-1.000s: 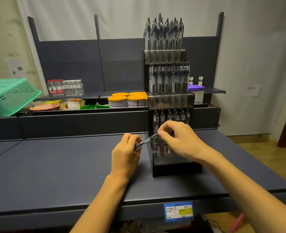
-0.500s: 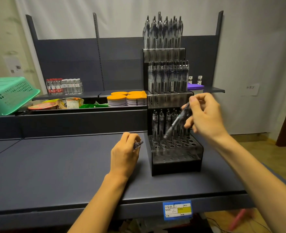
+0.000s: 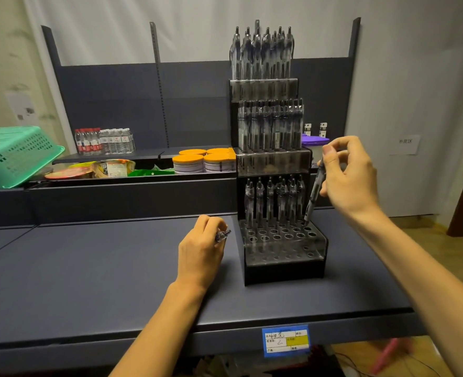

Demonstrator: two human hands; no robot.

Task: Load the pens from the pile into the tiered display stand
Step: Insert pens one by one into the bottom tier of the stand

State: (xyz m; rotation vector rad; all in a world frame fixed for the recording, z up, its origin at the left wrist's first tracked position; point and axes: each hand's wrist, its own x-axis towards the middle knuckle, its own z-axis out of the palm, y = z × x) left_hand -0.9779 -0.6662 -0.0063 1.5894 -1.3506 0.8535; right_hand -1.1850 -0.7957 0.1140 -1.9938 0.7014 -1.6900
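Observation:
The tiered display stand (image 3: 284,265) is black with clear fronts and stands on the dark shelf. Its two upper tiers are packed with clear pens. One back row of pens (image 3: 274,202) fills the bottom tier, with open holes in front. My right hand (image 3: 350,178) pinches a pen (image 3: 315,193) nearly upright, its tip at a hole on the back right of the bottom tier. My left hand (image 3: 200,254) rests on the shelf left of the stand, curled around pens whose tips (image 3: 222,235) poke out. No loose pile is visible.
A green basket (image 3: 15,155) sits far left. Water bottles (image 3: 104,141), snack packs (image 3: 110,168) and orange-lidded tubs (image 3: 203,160) line the rear shelves. A purple-lidded jar (image 3: 313,140) stands behind the stand. A blue price label (image 3: 286,340) marks the shelf's front edge.
My right hand took a pen from my left hand, lifted it right and turned it upright, bringing its tip down to the bottom tier's back right. My left hand stayed put.

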